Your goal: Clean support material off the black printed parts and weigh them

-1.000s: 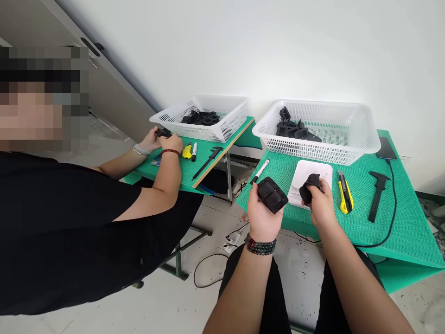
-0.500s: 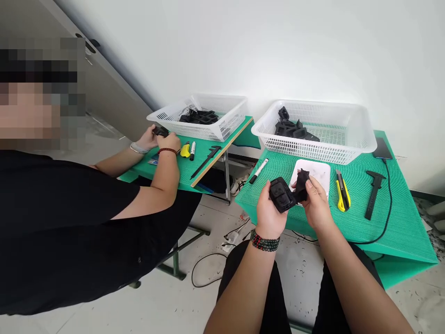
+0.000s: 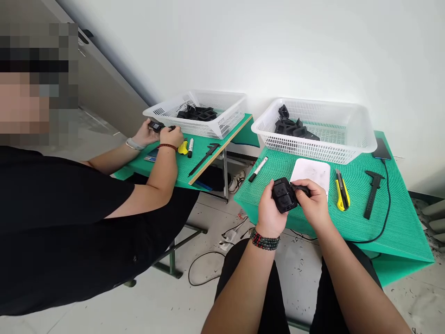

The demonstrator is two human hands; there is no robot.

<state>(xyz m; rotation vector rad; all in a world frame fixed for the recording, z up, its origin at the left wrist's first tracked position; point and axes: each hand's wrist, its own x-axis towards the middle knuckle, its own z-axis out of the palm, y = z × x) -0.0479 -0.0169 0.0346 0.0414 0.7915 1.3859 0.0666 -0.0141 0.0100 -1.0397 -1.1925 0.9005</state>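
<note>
In my left hand (image 3: 270, 209) is a boxy black plastic part (image 3: 284, 195), its face with two raised panels turned up toward me. My right hand (image 3: 314, 199) pinches a small black piece (image 3: 301, 189) against the part's right edge. Fingers cover much of that piece, and whether it is joined to the part I cannot tell. Just behind both hands lies a white tray (image 3: 310, 168) with dark crumbs in it. A yellow utility knife (image 3: 342, 191) with its blade out rests to the right, beside a black caliper (image 3: 373, 194). A marker (image 3: 258, 169) lies to the left.
A white basket (image 3: 314, 150) with black parts stands at the back of the green-covered table (image 3: 396, 222). A phone (image 3: 381, 149) on a cable lies at right. A co-worker (image 3: 69, 208) at left handles a dark part by a second basket (image 3: 222, 127). Cables lie on the floor.
My right hand has turned over and lowered the black piece, which stood upright before, to the plastic part's edge. The co-worker's hands have moved apart.
</note>
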